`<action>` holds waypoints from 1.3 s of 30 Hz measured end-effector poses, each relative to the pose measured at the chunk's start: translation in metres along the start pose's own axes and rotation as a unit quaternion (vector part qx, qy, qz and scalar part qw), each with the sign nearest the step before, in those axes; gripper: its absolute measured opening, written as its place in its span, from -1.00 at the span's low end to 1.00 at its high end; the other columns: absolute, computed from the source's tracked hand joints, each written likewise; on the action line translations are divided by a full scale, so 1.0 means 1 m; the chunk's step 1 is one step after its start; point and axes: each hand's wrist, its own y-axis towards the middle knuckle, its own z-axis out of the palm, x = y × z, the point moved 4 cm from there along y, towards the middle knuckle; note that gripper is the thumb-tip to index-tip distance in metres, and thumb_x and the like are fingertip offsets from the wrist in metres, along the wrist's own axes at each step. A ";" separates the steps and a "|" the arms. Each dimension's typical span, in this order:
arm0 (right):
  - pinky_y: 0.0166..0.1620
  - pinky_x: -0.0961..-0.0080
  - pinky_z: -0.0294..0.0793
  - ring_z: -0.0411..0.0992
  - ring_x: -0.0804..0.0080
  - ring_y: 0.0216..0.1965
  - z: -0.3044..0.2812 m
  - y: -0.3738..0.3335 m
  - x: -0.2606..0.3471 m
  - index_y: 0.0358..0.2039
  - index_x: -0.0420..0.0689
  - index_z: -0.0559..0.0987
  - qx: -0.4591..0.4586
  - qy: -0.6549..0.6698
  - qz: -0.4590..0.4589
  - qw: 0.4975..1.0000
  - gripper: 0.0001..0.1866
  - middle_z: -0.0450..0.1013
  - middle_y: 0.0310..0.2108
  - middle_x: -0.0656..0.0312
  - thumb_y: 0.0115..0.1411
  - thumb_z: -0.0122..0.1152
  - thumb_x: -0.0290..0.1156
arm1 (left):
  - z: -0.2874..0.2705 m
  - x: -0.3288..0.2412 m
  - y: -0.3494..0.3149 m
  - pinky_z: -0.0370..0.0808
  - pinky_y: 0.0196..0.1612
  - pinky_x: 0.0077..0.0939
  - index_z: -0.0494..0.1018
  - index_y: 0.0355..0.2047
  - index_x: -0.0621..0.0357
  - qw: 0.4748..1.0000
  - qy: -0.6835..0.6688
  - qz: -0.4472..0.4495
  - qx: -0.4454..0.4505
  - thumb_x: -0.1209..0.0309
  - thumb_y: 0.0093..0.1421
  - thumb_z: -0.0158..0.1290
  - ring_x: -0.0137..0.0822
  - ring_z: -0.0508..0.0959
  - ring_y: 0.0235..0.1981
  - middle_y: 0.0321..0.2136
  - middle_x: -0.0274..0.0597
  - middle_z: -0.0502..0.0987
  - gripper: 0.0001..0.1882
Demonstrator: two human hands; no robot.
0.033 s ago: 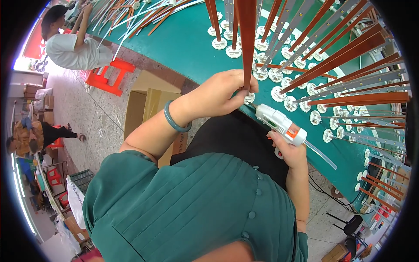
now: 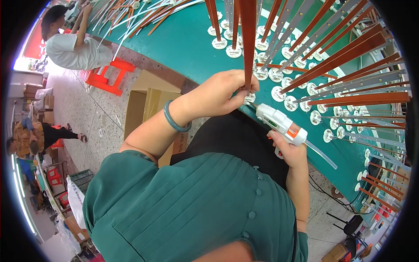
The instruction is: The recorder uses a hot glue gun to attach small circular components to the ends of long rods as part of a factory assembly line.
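Note:
My left hand [image 2: 223, 92] pinches the lower end of an upright reddish-brown strip [image 2: 248, 43], just above a small white round base [image 2: 250, 99]. The fingers partly cover where strip and base meet. In my right hand [image 2: 289, 150] is a white glue gun [image 2: 275, 118] with an orange part, my fingers wrapped round its handle. Its nozzle points at the base, close to the strip's foot; whether it touches cannot be made out. A translucent glue stick [image 2: 322, 156] sticks out of the gun's back.
Several white round bases [image 2: 277, 93] with upright brown and grey LED strips crowd the green table [image 2: 187, 48]. Loose strips [image 2: 148, 17] lie at the far left. An open cardboard box [image 2: 139, 105] stands left of my lap. A person [image 2: 72, 50] works beyond a red stool [image 2: 115, 76].
The glue gun and both hands stay almost in place, with only a very slight shift at the nozzle and fingertips.

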 end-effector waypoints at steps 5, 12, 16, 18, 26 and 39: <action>-0.46 0.72 0.37 0.41 0.66 -0.51 0.002 0.002 0.003 -0.12 -0.26 0.52 -0.010 0.009 -0.009 1.000 -0.68 0.53 -0.43 0.24 0.12 0.29 -0.43 | -0.004 0.002 0.001 0.49 -0.25 -0.37 0.43 -0.26 0.26 1.000 0.004 -0.026 0.017 0.63 0.12 0.05 -0.15 0.57 -0.31 -0.35 -0.11 0.54 -0.84; -0.50 0.72 0.35 0.38 0.70 -0.56 0.006 0.008 0.011 -0.17 -0.25 0.54 -0.025 -0.058 -0.021 0.998 -0.70 0.50 -0.51 0.31 0.11 0.32 -0.40 | -0.004 0.002 0.000 0.50 -0.25 -0.35 0.44 -0.32 0.26 0.999 0.033 0.015 -0.001 0.63 0.11 0.08 -0.09 0.55 -0.33 -0.38 -0.11 0.54 -0.88; -0.53 0.73 0.32 0.36 0.71 -0.59 0.012 0.011 0.016 -0.18 -0.25 0.55 -0.029 -0.047 -0.030 0.998 -0.71 0.48 -0.55 0.34 0.10 0.33 -0.40 | -0.003 0.003 -0.002 0.50 -0.25 -0.35 0.44 -0.33 0.27 0.999 0.045 0.012 -0.009 0.64 0.10 0.08 -0.09 0.55 -0.33 -0.38 -0.11 0.54 -0.88; -0.57 0.74 0.30 0.34 0.73 -0.61 0.013 0.011 0.015 -0.20 -0.25 0.56 -0.041 -0.041 0.000 0.998 -0.72 0.47 -0.57 0.36 0.10 0.34 -0.40 | -0.003 0.003 -0.002 0.50 -0.25 -0.35 0.45 -0.33 0.27 0.999 0.046 0.008 -0.011 0.64 0.10 0.08 -0.09 0.55 -0.33 -0.38 -0.11 0.54 -0.89; -0.57 0.75 0.29 0.34 0.74 -0.62 0.014 0.009 0.016 -0.22 -0.24 0.56 -0.045 -0.047 0.000 0.998 -0.72 0.43 -0.61 0.39 0.10 0.34 -0.39 | -0.003 0.004 -0.003 0.50 -0.26 -0.35 0.45 -0.33 0.27 0.999 0.037 0.002 -0.017 0.64 0.09 0.09 -0.09 0.56 -0.34 -0.40 -0.11 0.54 -0.88; -0.45 0.70 0.39 0.42 0.61 -0.51 -0.006 -0.008 -0.005 -0.20 -0.28 0.54 -0.072 0.014 0.080 0.994 -0.74 0.52 -0.44 0.20 0.11 0.29 -0.44 | -0.024 0.004 -0.015 0.51 -0.23 -0.40 0.52 -0.26 0.22 0.999 0.020 -0.010 -0.045 0.64 0.08 0.09 -0.18 0.59 -0.32 -0.37 -0.14 0.58 -0.81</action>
